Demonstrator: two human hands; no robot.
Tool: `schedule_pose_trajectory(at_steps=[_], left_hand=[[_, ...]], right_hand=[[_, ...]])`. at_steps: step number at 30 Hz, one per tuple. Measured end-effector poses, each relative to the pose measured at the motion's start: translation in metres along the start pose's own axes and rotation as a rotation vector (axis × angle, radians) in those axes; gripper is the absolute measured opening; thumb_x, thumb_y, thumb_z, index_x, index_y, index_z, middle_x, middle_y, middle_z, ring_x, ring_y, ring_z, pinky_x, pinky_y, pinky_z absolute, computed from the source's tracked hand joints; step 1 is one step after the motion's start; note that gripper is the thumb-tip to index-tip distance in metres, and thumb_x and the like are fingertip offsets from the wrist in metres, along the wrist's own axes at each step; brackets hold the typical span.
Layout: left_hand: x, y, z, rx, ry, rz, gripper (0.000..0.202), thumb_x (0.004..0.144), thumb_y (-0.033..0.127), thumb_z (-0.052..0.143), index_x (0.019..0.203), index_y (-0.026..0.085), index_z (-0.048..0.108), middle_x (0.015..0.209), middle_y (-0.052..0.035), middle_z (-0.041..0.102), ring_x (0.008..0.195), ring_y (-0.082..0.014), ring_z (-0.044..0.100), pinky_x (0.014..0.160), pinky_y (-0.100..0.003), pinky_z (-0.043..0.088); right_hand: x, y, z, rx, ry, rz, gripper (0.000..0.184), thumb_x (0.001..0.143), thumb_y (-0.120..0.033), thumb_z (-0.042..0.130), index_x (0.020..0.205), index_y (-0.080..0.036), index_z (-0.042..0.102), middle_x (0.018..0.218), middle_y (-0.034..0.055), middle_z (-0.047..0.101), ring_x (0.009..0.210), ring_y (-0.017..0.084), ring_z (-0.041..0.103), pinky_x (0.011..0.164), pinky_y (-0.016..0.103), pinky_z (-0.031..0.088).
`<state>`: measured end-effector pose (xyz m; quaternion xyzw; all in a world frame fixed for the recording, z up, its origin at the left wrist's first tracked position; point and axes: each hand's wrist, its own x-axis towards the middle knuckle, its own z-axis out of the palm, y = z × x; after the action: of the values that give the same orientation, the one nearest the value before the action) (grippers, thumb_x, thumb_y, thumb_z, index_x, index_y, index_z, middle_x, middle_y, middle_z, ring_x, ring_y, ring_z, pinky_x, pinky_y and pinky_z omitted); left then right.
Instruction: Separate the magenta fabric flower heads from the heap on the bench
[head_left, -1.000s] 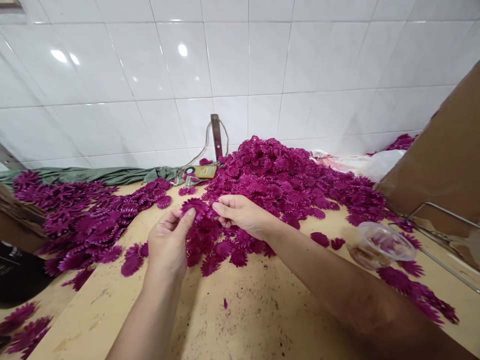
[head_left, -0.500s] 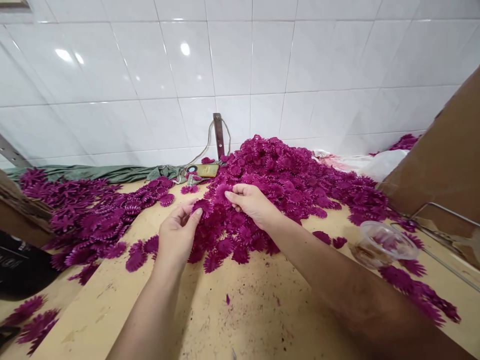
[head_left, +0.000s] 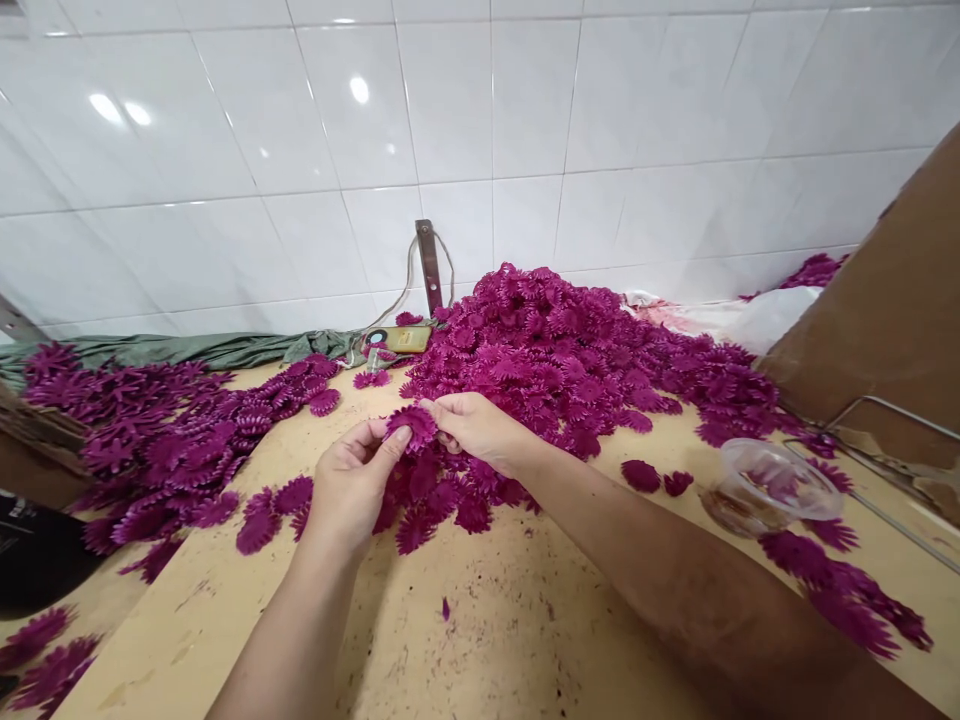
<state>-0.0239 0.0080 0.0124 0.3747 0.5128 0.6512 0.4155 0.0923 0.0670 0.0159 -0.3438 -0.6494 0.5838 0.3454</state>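
My left hand (head_left: 352,475) pinches a purple fabric-like flower piece (head_left: 412,428) with a fringed rim, thumb on its face. My right hand (head_left: 476,430) is closed at the right edge of that same piece, its fingertips partly hidden behind it. Just beyond and beneath both hands lies a large heap of similar purple flower pieces (head_left: 540,345). Several loose ones lie spread on the board directly below my hands.
More purple pieces (head_left: 180,450) are piled on the left. A clear plastic cup (head_left: 776,485) stands on the tan board (head_left: 465,650) at right, near a cardboard panel (head_left: 885,330) and a metal wire (head_left: 907,535). A yellow device (head_left: 409,340) lies by the tiled wall (head_left: 525,110).
My right hand has moved left and down from the heap to the flower piece in my left hand. The left hand stays nearly in place. The view has shifted slightly.
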Motion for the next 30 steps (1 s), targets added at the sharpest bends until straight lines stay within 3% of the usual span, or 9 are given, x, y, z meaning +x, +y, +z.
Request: schedule_pose_trajectory(at_steps=[5, 8, 10, 13, 14, 16, 20, 27, 30], left_hand=[[0.007, 0.002, -0.005, -0.152, 0.143, 0.038, 0.034, 0.033, 0.026, 0.081, 0.051, 0.016, 0.053, 0.048, 0.0064, 0.053, 0.047, -0.0051, 0.043, 0.047, -0.017, 0.037], [0.011, 0.003, -0.011, -0.261, 0.215, 0.05, 0.034, 0.032, 0.023, 0.081, 0.049, 0.016, 0.052, 0.049, 0.0066, 0.054, 0.047, -0.0051, 0.046, 0.05, -0.017, 0.04], [0.012, 0.004, -0.012, -0.285, 0.201, 0.016, 0.032, 0.033, 0.021, 0.08, 0.049, 0.016, 0.053, 0.048, 0.0066, 0.054, 0.047, -0.0049, 0.047, 0.053, -0.017, 0.044], [0.01, 0.004, -0.01, -0.262, 0.12, -0.057, 0.027, 0.036, 0.018, 0.079, 0.052, 0.014, 0.058, 0.051, 0.0049, 0.056, 0.052, -0.0057, 0.051, 0.061, -0.019, 0.047], [0.009, 0.005, -0.009, -0.256, 0.092, -0.079, 0.026, 0.038, 0.017, 0.079, 0.054, 0.014, 0.059, 0.054, 0.0041, 0.058, 0.054, -0.0065, 0.053, 0.064, -0.02, 0.048], [0.007, 0.006, -0.007, -0.261, 0.057, -0.117, 0.025, 0.041, 0.018, 0.078, 0.058, 0.014, 0.06, 0.06, 0.0024, 0.061, 0.059, -0.0085, 0.056, 0.067, -0.022, 0.05], [0.007, 0.008, -0.008, -0.273, 0.1, -0.165, 0.023, 0.045, 0.015, 0.075, 0.061, 0.014, 0.059, 0.062, 0.002, 0.062, 0.057, -0.0083, 0.056, 0.062, -0.02, 0.049], [0.011, 0.008, -0.01, -0.25, 0.173, -0.114, 0.029, 0.042, 0.018, 0.077, 0.06, 0.015, 0.055, 0.053, 0.0059, 0.056, 0.047, -0.0042, 0.047, 0.048, -0.015, 0.041], [0.012, 0.006, -0.012, -0.244, 0.175, -0.113, 0.035, 0.036, 0.02, 0.08, 0.059, 0.015, 0.055, 0.05, 0.0068, 0.054, 0.046, -0.0036, 0.045, 0.048, -0.014, 0.04]], right_hand=[[0.003, -0.007, -0.015, -0.089, 0.164, -0.019, 0.036, 0.079, -0.039, 0.052, 0.054, -0.019, 0.036, 0.048, -0.0074, 0.029, 0.043, 0.006, 0.027, 0.047, 0.022, 0.029], [0.01, -0.02, -0.035, -0.16, 0.353, 0.028, 0.026, 0.082, -0.036, 0.048, 0.064, -0.018, 0.048, 0.058, -0.0023, 0.044, 0.05, 0.009, 0.041, 0.056, 0.026, 0.041], [0.015, -0.029, -0.047, -0.331, 0.502, 0.006, 0.015, 0.08, -0.029, 0.051, 0.081, -0.015, 0.057, 0.077, 0.0045, 0.055, 0.068, 0.014, 0.053, 0.07, 0.031, 0.045], [0.017, -0.039, -0.049, -0.69, 0.663, -0.075, 0.048, 0.073, -0.022, 0.061, 0.118, -0.011, 0.049, 0.118, 0.0163, 0.047, 0.11, 0.026, 0.046, 0.092, 0.038, 0.038], [0.016, -0.04, -0.046, -0.772, 0.658, -0.109, 0.056, 0.073, -0.023, 0.061, 0.125, -0.011, 0.044, 0.126, 0.0173, 0.042, 0.117, 0.028, 0.04, 0.095, 0.04, 0.035], [0.011, -0.04, -0.035, -0.836, 0.52, -0.169, 0.053, 0.078, -0.028, 0.056, 0.127, -0.013, 0.044, 0.126, 0.0156, 0.045, 0.118, 0.028, 0.04, 0.096, 0.041, 0.035], [0.003, -0.029, -0.013, -0.856, 0.18, -0.254, 0.033, 0.082, -0.034, 0.05, 0.105, -0.014, 0.063, 0.102, 0.0104, 0.062, 0.097, 0.022, 0.055, 0.088, 0.036, 0.041], [0.013, -0.013, -0.005, -1.178, 0.121, -0.181, 0.034, 0.077, -0.029, 0.058, 0.107, -0.015, 0.061, 0.107, 0.0131, 0.058, 0.105, 0.028, 0.044, 0.085, 0.038, 0.039], [0.018, -0.01, -0.004, -1.259, 0.071, -0.186, 0.023, 0.074, -0.025, 0.06, 0.096, -0.017, 0.065, 0.102, 0.0117, 0.06, 0.101, 0.026, 0.045, 0.083, 0.038, 0.039]])
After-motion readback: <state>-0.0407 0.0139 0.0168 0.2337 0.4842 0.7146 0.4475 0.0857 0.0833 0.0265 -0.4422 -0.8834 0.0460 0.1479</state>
